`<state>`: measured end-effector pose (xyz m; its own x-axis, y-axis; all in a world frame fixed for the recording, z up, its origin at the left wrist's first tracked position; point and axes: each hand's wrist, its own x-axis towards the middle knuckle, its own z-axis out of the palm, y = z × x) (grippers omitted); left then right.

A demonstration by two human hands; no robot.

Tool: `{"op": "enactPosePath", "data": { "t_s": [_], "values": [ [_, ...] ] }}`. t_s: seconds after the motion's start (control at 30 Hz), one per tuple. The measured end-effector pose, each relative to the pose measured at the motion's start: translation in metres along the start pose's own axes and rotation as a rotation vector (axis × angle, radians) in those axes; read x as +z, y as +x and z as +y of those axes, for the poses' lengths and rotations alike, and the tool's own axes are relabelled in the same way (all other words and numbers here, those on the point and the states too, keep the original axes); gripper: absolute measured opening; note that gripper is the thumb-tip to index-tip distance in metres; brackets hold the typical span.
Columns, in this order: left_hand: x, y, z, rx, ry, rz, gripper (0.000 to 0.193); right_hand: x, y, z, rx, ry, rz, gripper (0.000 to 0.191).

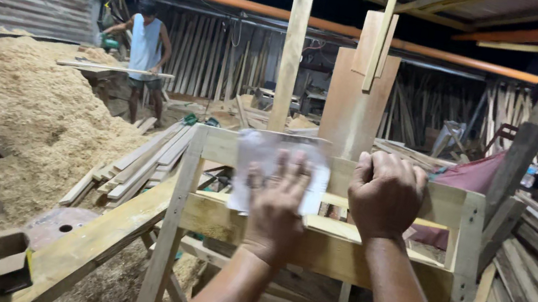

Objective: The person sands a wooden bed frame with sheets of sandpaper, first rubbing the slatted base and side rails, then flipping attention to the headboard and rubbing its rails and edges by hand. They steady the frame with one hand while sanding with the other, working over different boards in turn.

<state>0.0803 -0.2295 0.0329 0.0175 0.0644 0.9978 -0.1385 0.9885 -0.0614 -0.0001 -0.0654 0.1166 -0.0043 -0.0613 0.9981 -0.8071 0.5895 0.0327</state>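
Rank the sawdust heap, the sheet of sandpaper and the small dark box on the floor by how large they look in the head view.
1. Sawdust heap, by far the largest.
2. Sandpaper, under the left hand; it looks big partly because it is near the camera.
3. Dark box, smallest, though close to the sandpaper in apparent size.

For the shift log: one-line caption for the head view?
Left hand presses sandpaper sheet on wooden frame; right hand grips its top rail.

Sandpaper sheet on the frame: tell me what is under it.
The sandpaper sheet lies against the wooden frame, over its top rail and the gap below, pressed by the left hand. The rail's surface beneath is covered. The right hand grips the rail beside it.
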Motion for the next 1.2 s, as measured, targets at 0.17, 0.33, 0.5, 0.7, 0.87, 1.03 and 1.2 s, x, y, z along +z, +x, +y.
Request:
{"op": "enactPosePath", "data": {
  "t_s": [0.17, 0.33, 0.5, 0.7, 0.87, 1.03, 1.2],
  "values": [
    [-0.027, -0.001, -0.053, -0.189, 0.135, -0.324, 0.047, -0.002, 0.000, -0.003, 0.026, 0.028, -0.018, 0.024],
    [-0.059, -0.013, -0.058, -0.312, 0.223, -0.062, 0.037, -0.003, 0.003, -0.006, 0.029, 0.012, -0.007, 0.022],
    [-0.031, -0.013, 0.011, -0.032, 0.164, -0.147, 0.050, -0.002, 0.002, -0.008, 0.040, 0.012, -0.008, 0.022],
    [-0.056, -0.007, -0.046, -0.404, 0.131, -0.096, 0.044, -0.002, 0.004, -0.009, 0.042, 0.008, -0.046, 0.026],
    [-0.015, -0.002, -0.022, -0.229, 0.251, -0.129, 0.026, 0.013, 0.009, -0.037, 0.062, -0.067, -0.145, 0.026],
    [-0.033, 0.028, -0.055, -0.416, 0.314, -0.510, 0.046, 0.020, 0.004, -0.055, -0.005, -0.003, -0.098, 0.030],
    [-0.099, -0.008, -0.080, -0.343, 0.097, -0.233, 0.059, 0.022, 0.005, -0.053, 0.043, -0.096, -0.185, 0.032]
  ]
}}
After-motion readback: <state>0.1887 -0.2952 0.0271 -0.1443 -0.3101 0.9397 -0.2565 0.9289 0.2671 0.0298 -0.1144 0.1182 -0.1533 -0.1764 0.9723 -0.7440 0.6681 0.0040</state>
